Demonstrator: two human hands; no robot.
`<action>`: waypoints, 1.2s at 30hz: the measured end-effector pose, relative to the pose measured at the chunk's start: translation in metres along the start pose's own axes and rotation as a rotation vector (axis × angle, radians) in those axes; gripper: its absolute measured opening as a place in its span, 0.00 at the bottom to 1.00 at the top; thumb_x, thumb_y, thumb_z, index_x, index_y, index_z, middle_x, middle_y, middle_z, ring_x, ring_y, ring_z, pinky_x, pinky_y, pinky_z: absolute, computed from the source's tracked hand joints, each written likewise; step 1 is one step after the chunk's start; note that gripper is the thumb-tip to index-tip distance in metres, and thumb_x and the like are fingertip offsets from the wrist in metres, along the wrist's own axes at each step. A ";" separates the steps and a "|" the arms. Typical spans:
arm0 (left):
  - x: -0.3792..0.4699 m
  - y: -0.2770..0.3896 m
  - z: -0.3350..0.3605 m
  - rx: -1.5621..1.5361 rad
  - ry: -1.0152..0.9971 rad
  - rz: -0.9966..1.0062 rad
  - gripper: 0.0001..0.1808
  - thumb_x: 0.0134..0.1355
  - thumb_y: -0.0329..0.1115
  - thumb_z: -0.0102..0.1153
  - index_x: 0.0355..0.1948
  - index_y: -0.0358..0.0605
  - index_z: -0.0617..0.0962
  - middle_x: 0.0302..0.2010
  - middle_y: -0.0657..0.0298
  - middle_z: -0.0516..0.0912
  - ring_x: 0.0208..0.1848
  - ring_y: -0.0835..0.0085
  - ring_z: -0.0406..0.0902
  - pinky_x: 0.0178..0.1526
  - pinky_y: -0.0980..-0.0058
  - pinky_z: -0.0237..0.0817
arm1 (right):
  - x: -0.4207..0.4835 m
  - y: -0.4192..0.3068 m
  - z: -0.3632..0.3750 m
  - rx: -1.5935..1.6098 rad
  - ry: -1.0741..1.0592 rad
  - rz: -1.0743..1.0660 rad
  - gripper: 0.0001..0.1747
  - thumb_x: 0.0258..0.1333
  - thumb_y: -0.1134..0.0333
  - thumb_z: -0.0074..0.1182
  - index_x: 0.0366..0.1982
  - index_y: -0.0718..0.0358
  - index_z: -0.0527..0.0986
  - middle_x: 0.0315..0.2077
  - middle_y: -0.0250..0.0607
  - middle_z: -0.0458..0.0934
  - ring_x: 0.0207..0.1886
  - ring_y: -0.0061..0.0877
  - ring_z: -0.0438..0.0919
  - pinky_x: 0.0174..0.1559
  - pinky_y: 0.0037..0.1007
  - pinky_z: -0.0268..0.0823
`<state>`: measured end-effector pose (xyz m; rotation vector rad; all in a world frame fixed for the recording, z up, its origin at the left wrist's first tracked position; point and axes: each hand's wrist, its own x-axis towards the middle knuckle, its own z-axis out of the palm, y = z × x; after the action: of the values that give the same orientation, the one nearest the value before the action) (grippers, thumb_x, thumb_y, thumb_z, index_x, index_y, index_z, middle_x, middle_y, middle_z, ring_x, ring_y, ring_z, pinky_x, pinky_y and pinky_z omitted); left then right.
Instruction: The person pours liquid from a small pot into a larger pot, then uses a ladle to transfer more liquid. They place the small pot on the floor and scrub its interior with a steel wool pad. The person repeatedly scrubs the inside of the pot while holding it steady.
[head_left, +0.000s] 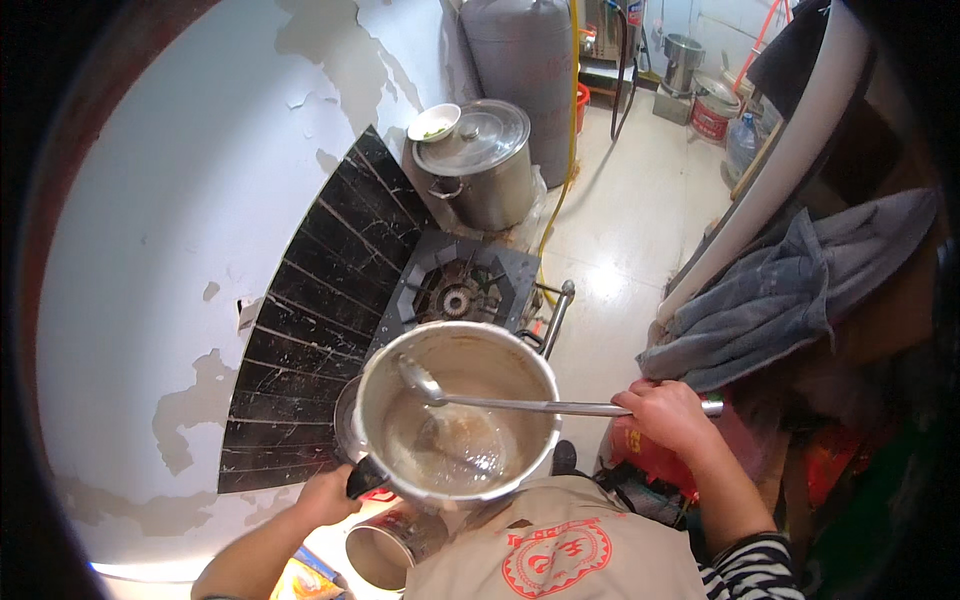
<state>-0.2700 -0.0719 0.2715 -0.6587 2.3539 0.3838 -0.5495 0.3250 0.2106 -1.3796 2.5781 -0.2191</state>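
A deep metal cooking pot (536, 360) is tilted in front of my apron, with its wide mouth facing me. My left hand (328, 495) grips the pot's black side handle (365, 478) at the lower left. In my right hand (664, 412) is the long steel handle of a ladle (525, 406), which reaches across the rim. The ladle's bowl rests near the inner left wall of the pot. Cloudy, shiny liquid (480, 450) lies in the bottom, with a brownish patch in it.
Beyond the pot stands a gas burner (454, 301) in a dark metal frame. A lidded stockpot (480, 187) with a white bowl (435, 122) on its lid stands behind that. A grey gas cylinder (521, 82), a yellow hose (559, 210) and a blue-grey towel (757, 292) are nearby. An open can (379, 555) stands below.
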 end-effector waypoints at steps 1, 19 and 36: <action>0.023 0.015 -0.008 -0.002 -0.016 0.003 0.27 0.40 0.37 0.67 0.43 0.41 0.74 0.35 0.44 0.80 0.42 0.49 0.78 0.44 0.59 0.68 | 0.000 0.012 0.000 -0.027 0.019 0.027 0.14 0.49 0.52 0.55 0.35 0.52 0.75 0.24 0.34 0.79 0.28 0.34 0.79 0.32 0.34 0.70; 0.392 0.243 -0.139 0.152 -0.061 0.349 0.21 0.41 0.33 0.64 0.36 0.37 0.73 0.34 0.44 0.80 0.42 0.47 0.76 0.44 0.56 0.67 | 0.043 0.200 -0.008 -0.110 0.149 0.748 0.18 0.38 0.68 0.62 0.37 0.57 0.74 0.32 0.38 0.73 0.37 0.35 0.74 0.37 0.36 0.64; 0.681 0.531 -0.278 0.233 -0.114 0.372 0.17 0.42 0.34 0.60 0.36 0.43 0.76 0.36 0.49 0.81 0.41 0.52 0.78 0.44 0.60 0.68 | 0.207 0.416 -0.035 0.874 0.063 1.340 0.20 0.57 0.58 0.50 0.46 0.63 0.67 0.37 0.55 0.77 0.41 0.51 0.75 0.43 0.46 0.66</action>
<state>-1.1529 0.0075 0.0798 -0.0856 2.3598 0.2915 -1.0037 0.3830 0.1267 0.6520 2.3208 -0.9260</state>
